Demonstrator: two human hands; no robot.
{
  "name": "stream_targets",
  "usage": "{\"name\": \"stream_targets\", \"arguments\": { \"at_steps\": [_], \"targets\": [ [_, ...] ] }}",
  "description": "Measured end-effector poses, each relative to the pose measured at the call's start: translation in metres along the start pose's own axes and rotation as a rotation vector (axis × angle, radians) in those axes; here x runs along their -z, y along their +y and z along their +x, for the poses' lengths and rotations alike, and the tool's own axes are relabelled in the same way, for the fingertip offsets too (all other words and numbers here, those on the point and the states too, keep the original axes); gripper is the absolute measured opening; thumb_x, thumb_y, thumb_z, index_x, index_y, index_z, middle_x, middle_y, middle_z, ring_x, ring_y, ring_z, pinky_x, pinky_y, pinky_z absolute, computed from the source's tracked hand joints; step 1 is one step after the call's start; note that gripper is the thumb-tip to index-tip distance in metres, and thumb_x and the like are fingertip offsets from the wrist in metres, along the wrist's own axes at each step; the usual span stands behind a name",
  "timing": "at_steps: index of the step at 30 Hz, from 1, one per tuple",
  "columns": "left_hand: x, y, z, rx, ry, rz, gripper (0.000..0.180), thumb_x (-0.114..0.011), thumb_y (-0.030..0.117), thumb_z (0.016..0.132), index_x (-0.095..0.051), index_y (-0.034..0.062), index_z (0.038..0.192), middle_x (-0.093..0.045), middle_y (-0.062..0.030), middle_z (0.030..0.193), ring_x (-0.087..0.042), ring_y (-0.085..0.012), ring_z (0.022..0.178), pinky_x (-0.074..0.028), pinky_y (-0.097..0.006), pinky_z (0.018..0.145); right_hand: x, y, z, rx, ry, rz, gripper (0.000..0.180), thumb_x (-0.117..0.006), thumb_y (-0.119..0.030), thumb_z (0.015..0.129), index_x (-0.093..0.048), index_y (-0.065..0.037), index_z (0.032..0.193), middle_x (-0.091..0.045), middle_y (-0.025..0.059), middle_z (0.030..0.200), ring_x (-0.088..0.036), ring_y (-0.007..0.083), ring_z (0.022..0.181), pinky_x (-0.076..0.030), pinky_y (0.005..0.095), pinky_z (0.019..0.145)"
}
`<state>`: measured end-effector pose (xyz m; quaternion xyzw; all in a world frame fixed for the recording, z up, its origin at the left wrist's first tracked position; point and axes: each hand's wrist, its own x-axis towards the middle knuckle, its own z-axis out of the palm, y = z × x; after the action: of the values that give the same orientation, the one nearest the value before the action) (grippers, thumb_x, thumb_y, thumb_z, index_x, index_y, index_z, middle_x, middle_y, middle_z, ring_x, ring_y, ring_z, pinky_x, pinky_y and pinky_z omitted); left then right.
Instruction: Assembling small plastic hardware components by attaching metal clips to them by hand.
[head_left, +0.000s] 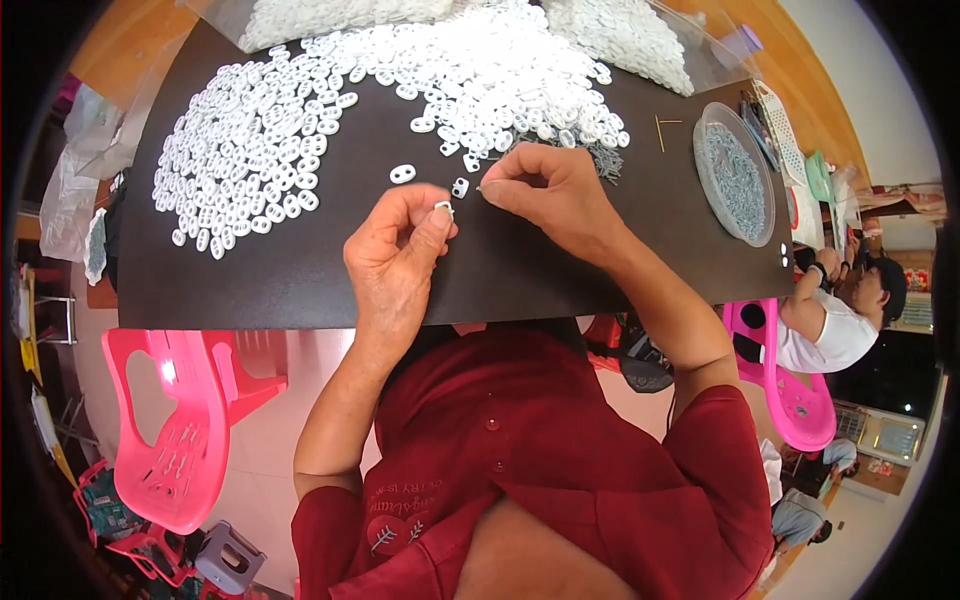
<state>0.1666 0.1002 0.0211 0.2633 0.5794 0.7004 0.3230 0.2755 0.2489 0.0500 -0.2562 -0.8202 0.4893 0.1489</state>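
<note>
Head view: how is the left hand (392,245) entered?

Left hand: thumb and forefinger pinched on one small white piece (444,206), held up over the dark table (300,282)

And the right hand (560,198)?

Right hand: raised nearby, thumb and forefinger brought together at the tips; whether they grip anything, I cannot tell from where I stand

Singles between and about them?

Loose two-holed piece (460,187), white, one: on the table between the hands. Loose oval piece (402,174), white, two holes, one: just beyond the left hand

Bulk stock?

Left heap (245,150): white ovals, two holes each. Far heap (480,65): white, larger. Pile of thin grey pieces (606,163): partly behind the right hand. Round clear tub (705,190): thin grey contents, toward the table's right end

Surroundings?

Pink chair (180,440), one: left side. Co-worker (832,330) in a white top, one: right side, beside more pink seating (802,415)
</note>
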Motion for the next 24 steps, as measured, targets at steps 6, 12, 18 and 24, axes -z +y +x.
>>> {"name": "stream_targets", "arguments": {
  "at_steps": [6, 12, 18, 24],
  "targets": [
    [-0.011, 0.006, 0.007, -0.049, -0.051, 0.092, 0.012, -0.063, 0.011, 0.086, -0.065, 0.0011, 0.092, -0.058, 0.0020, 0.069, -0.048, -0.0023, 0.059, -0.037, -0.016, 0.052, 0.001, -0.004, -0.002, -0.131, -0.084, 0.305, 0.012, -0.067, -0.012, 0.078, -0.067, -0.001, 0.084, -0.060, -0.0014, 0.072, -0.051, 0.0046, 0.066, -0.040, 0.0191, 0.059],
    [-0.011, 0.013, 0.016, 0.115, -0.134, 0.035, 0.005, -0.063, 0.006, 0.083, -0.063, 0.0007, 0.083, -0.054, 0.0026, 0.062, -0.046, -0.0018, 0.056, -0.036, -0.017, 0.050, 0.001, -0.004, -0.006, -0.186, -0.072, 0.387, 0.013, -0.066, -0.012, 0.078, -0.066, -0.001, 0.082, -0.059, -0.0012, 0.071, -0.050, 0.0049, 0.065, -0.039, 0.0191, 0.059],
    [-0.017, 0.018, 0.023, 0.331, -0.190, -0.010, 0.005, -0.063, 0.006, 0.081, -0.062, 0.0017, 0.080, -0.057, 0.0005, 0.062, -0.046, -0.0027, 0.050, -0.034, -0.016, 0.046, -0.005, 0.007, -0.008, -0.165, 0.083, 0.437, 0.012, -0.066, -0.011, 0.077, -0.066, 0.000, 0.083, -0.060, -0.0008, 0.074, -0.051, 0.0053, 0.067, -0.041, 0.0194, 0.061],
    [-0.029, -0.002, 0.034, -0.321, -0.093, 0.696, 0.007, -0.060, 0.006, 0.080, -0.060, -0.0010, 0.078, -0.059, -0.0080, 0.062, -0.056, -0.0126, 0.054, -0.043, -0.027, 0.051, 0.004, 0.015, -0.003, -0.154, 0.282, 0.359, 0.014, -0.067, -0.012, 0.079, -0.066, 0.001, 0.085, -0.061, -0.0016, 0.076, -0.052, 0.0035, 0.069, -0.042, 0.0182, 0.063]
  ]
}}
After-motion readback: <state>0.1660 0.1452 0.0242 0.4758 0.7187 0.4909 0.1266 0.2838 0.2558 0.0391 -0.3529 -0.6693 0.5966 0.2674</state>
